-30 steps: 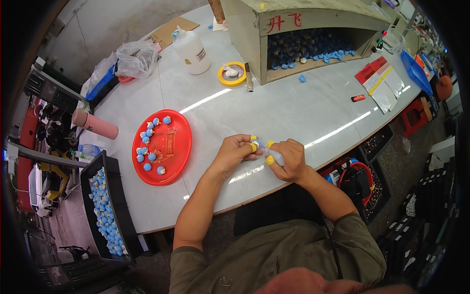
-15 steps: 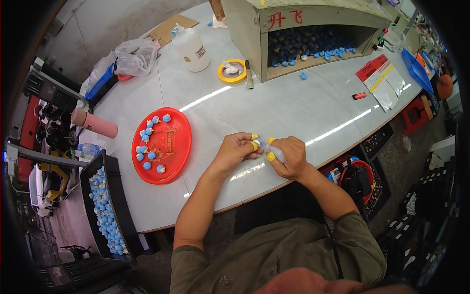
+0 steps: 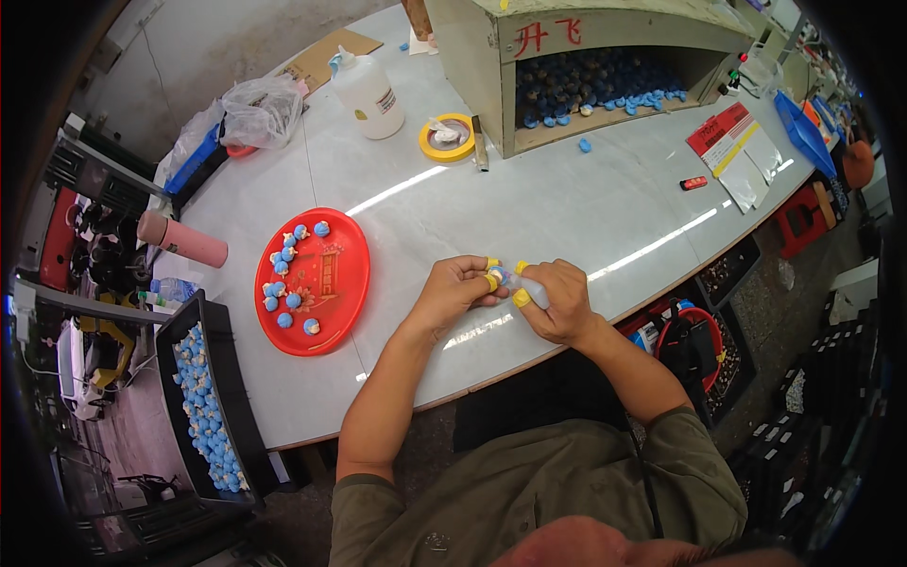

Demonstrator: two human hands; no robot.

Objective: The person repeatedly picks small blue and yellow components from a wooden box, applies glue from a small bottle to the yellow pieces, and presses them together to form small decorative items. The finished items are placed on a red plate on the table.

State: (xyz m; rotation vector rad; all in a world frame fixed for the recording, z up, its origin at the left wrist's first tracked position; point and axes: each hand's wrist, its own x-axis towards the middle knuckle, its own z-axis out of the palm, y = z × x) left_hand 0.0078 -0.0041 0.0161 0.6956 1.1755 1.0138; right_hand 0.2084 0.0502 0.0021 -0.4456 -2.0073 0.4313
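Between the yellow-capped fingertips of my left hand (image 3: pixel 457 289) is a small blue and white piece (image 3: pixel 498 274), mostly covered by the fingers. My right hand (image 3: pixel 562 300) is wrapped round a small translucent squeeze bottle (image 3: pixel 539 291), its tip against the piece. Yellow covers sit on the right thumb and forefinger too. Both hands hover over the table near its front edge. Left of them lies a red plate (image 3: pixel 342 274) carrying several small blue and white balls (image 3: pixel 285 320).
A black bin (image 3: pixel 242 416) of blue balls stands at the left edge. A wooden box (image 3: pixel 477 80) full of blue pieces sits at the back. Around are a white bottle (image 3: pixel 376 99), yellow tape roll (image 3: pixel 436 148), pink flask (image 3: pixel 187 237), red lighter (image 3: pixel 693 184) and printed papers (image 3: pixel 737 156).
The squeeze bottle's tip and my right fingers have shifted very slightly to the left, closer to the piece. My left hand stays almost still, and the plate looks the same.
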